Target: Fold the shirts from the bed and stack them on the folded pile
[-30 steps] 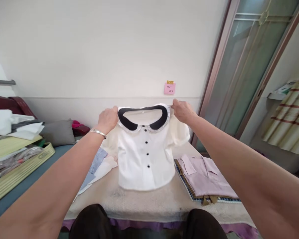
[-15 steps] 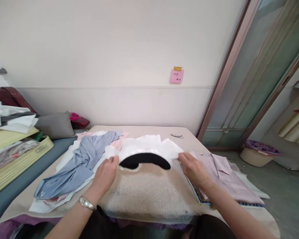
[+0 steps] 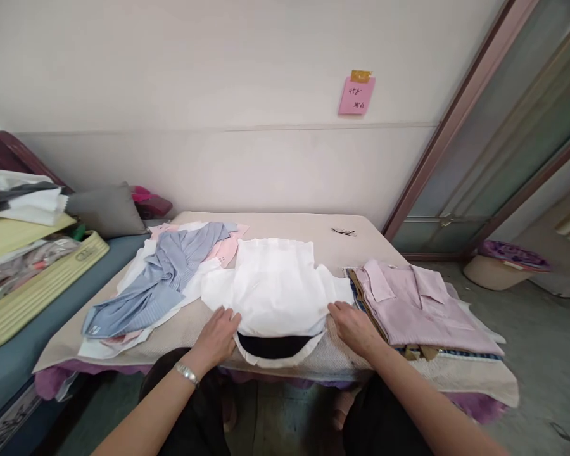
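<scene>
A small white short-sleeved shirt (image 3: 276,285) lies spread on the cloth-covered table (image 3: 289,227) in front of me, a black band (image 3: 273,346) showing at its near edge. At its near left corner, my left hand (image 3: 220,330), with a silver bracelet at the wrist, pinches the fabric. My right hand (image 3: 354,323) grips the shirt near its right sleeve, fingers closed on the edge. The sleeves point out to both sides.
A blue shirt (image 3: 156,285) lies over white and pink garments on the left. Folded pink shirts (image 3: 418,304) are stacked on the right. Thread snips (image 3: 344,232) lie at the back. A pink note (image 3: 356,95) is taped to the wall; a grey cushion (image 3: 107,209) sits at left.
The white shirt, held up and blurred before, now lies flat on the table, nearer to me. Both hands have come down with it, and the view has tilted downward.
</scene>
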The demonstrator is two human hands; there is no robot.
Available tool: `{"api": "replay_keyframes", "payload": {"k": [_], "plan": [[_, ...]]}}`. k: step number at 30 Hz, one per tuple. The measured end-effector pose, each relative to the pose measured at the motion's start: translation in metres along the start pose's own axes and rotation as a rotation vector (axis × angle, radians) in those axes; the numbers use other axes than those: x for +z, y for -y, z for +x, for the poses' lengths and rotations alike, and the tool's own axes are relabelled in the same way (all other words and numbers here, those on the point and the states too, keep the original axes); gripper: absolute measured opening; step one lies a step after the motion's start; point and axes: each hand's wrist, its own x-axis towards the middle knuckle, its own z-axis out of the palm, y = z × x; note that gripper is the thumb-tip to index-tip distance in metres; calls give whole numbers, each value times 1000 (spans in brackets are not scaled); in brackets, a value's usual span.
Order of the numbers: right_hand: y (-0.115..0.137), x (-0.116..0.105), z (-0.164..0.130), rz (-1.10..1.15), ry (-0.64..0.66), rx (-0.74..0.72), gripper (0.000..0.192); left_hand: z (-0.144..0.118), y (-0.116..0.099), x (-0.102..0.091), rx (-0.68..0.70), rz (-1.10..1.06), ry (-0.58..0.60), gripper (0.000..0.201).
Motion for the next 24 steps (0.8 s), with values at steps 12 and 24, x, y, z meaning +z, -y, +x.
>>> {"api": "replay_keyframes", "payload": {"k": [12,24], "plan": [[-24,-58,10,16,-160,26,27,12,10,-69,117,29,-5,21],[37,-12,-43,307,63,-178,19,-29,-33,-28,220,-81,191,38]]}}
